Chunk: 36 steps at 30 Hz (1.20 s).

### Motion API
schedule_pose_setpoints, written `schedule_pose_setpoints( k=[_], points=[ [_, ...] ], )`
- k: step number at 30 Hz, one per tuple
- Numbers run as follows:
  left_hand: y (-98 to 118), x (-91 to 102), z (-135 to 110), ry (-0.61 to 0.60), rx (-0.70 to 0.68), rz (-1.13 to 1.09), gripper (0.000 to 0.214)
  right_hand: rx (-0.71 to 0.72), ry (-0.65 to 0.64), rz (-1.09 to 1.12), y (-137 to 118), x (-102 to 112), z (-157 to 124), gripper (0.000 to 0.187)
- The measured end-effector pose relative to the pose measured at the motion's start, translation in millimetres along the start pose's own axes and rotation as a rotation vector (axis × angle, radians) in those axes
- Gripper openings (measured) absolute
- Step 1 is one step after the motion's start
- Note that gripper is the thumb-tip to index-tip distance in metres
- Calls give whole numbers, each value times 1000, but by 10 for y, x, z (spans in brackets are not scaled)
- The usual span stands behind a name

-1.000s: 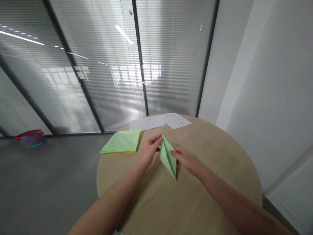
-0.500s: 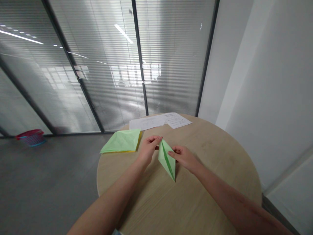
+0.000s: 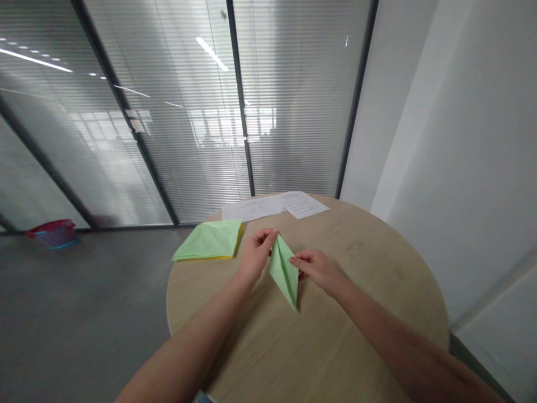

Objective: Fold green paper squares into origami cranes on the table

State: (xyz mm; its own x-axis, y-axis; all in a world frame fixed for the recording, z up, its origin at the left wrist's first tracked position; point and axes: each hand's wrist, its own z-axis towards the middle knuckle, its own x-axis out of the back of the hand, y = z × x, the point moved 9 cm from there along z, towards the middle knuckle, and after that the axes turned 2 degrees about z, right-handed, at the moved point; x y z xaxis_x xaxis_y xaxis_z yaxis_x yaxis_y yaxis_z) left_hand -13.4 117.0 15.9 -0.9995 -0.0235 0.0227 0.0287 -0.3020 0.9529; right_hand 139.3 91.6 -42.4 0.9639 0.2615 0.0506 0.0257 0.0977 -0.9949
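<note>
Left hand [image 3: 254, 253] and right hand [image 3: 318, 268] are clamped on the folded green paper [image 3: 282, 273], at lower centre of the frame; a diamond shape is already formed, its middle seam [image 3: 286, 271] apparently not yet pressed flat

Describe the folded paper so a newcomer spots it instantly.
On the round table, look between the left hand and right hand. They hold the folded green paper: narrow and kite-shaped, creased lengthwise, unlike the wider green sheet lying over yellow paper at its left.
</note>
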Motion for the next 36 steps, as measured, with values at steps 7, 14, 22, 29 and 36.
schedule_pose_setpoints(
  k=[7, 14, 22, 29, 36],
  points=[
    [12, -180, -34, -172, -136, 396, 42, -13, 133, 123, -20, 156, -4, 41],
    [60, -197, -68, -133, -207, 579, 34, -14, 108, 99, -31, 110, -5, 46],
    [61, -310, -149, -186, -215, 543, 33, 43, 150, 13, -58, 152, -3, 44],
    [-150, -353, -90, -261, -68, 383, 43, 94, 144, -91, -98, 164, 17, 43],
    [-93, -367, -114, -274, -117, 431, 44, 126, 162, -41, -174, 185, -9, 40]
  ],
)
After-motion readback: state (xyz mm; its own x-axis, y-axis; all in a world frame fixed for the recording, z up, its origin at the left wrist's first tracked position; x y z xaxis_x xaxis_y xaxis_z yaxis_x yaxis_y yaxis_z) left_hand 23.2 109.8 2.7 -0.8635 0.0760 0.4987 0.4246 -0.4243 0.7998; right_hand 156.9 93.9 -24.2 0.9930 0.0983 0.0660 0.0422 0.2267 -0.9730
